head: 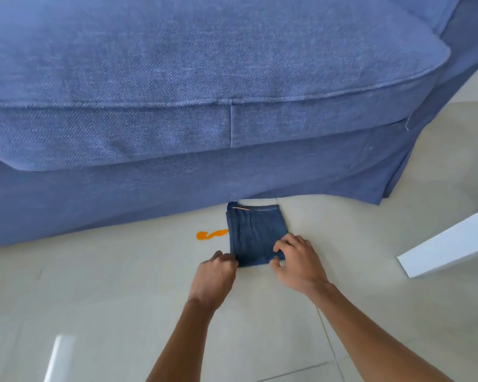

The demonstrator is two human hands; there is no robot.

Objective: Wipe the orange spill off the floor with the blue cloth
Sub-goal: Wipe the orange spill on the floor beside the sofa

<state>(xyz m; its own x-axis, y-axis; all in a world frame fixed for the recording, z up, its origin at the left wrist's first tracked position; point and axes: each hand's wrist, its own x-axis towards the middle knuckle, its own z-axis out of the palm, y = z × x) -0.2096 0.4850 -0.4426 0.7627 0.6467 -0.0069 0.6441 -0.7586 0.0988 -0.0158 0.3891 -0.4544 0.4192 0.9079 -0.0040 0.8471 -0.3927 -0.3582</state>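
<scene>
A dark blue cloth (255, 232), folded into a rough square, lies flat on the pale tiled floor just in front of the sofa. An orange spill (209, 234) sits on the floor at the cloth's left edge, and its right end runs under the cloth. My left hand (217, 274) pinches the cloth's near left corner. My right hand (295, 260) grips the near right corner, fingers on top and thumb at the edge.
A large blue sofa (177, 106) fills the upper part of the view, and its skirt reaches the floor right behind the cloth. A white furniture leg (447, 244) slants down at the right. Pale floor tiles (108, 299) spread to the left and toward me.
</scene>
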